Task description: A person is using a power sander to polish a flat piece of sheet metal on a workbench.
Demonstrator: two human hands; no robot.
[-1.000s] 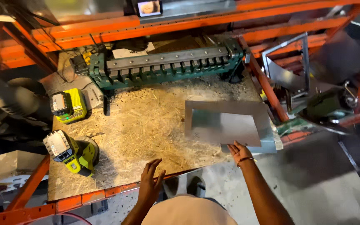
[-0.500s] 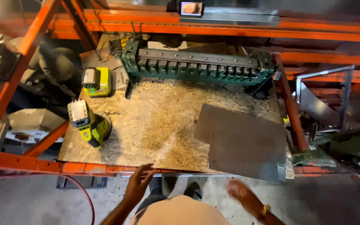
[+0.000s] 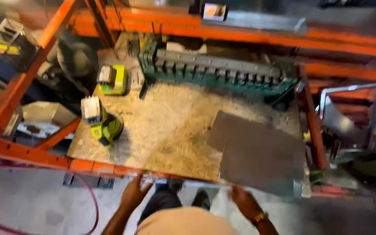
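Observation:
A grey sheet of metal [image 3: 257, 152] lies flat on the chipboard shelf [image 3: 170, 126], its near right corner overhanging the front edge. My right hand [image 3: 243, 201] sits just below that near edge, fingers spread, seemingly not gripping it; motion blur hides any contact. My left hand [image 3: 135, 191] hovers open just under the orange front beam [image 3: 88, 166], holding nothing. A gold watch is on my right wrist.
A long green metal bending machine [image 3: 218, 72] spans the back of the shelf. A yellow-green cordless tool [image 3: 102, 122] and a battery charger [image 3: 112, 79] stand at the left. Orange rack posts [image 3: 314, 130] flank the shelf. A red hose [image 3: 88, 204] lies on the concrete floor.
The view has shifted and blurred. My right hand has come up from the lower right to the sheet's near edge. My left hand stays near the front beam.

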